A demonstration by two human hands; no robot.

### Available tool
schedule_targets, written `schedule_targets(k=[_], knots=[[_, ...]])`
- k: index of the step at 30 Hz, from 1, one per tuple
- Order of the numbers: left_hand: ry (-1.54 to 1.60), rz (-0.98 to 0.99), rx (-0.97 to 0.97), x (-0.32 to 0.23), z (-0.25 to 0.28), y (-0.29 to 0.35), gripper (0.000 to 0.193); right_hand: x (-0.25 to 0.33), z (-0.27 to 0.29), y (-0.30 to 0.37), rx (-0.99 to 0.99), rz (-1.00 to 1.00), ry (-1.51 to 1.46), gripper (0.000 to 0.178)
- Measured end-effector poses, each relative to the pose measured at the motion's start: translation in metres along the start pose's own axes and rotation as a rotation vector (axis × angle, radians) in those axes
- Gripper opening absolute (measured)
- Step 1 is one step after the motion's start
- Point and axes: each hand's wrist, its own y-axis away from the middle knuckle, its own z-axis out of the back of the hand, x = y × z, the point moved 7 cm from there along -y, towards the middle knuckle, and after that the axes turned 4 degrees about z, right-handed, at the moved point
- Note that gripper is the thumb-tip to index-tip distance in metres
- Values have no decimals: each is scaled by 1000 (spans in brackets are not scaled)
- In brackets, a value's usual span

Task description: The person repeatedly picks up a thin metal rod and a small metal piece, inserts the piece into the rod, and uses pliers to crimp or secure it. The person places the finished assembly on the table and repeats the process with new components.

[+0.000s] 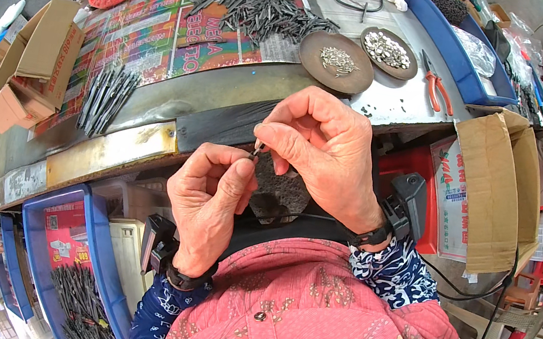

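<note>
Your left grip (210, 199) pinches a tiny dark piece (254, 154) between thumb and forefinger, and just above it your right grip (328, 150) pinches a slim pale piece (259, 145) – whether the two pieces are joined, I cannot tell. Both sit right between your fingertips, in front of the near edge of the tabletop (231, 87). Straight beyond your right grip you have a brown dish (309, 52) of small metal pins, with a smaller dish (411, 71) of silvery bits beside it; orange-handled pliers (431, 83) lie farther to its right. Beyond your left grip spreads a heap of dark sticks (278, 20), and off to its left lies a bundle of similar sticks (107, 100) – near an open cardboard box (54, 50). Below and left of that grip, a blue bin (101, 234) holds more dark sticks.
</note>
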Motion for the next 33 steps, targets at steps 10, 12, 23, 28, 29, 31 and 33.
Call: schedule_targets(k=[10,12,23,28,29,31,33], knots=[[-6,3,0,1,3,0,13,-3,-2,-2,-1,-14,26,9],[-10,-3,0,1,3,0,13,-4,-3,-2,1,-14,28,9],[-124,-68,-19,0,4,-2,16,-1,-7,-7,95,113,160,10],[-91,-25,-15,1,3,-2,17,-7,-7,-3,62,64,155,11],[-75,-24,-10,1,2,-3,17,-7,-7,-3,57,84,166,11],[-78,-56,-14,2,-2,-7,18,-10,-5,-4,35,75,162,11],[-106,-56,-7,1,-2,-11,19,-9,-3,-5,15,118,162,13]])
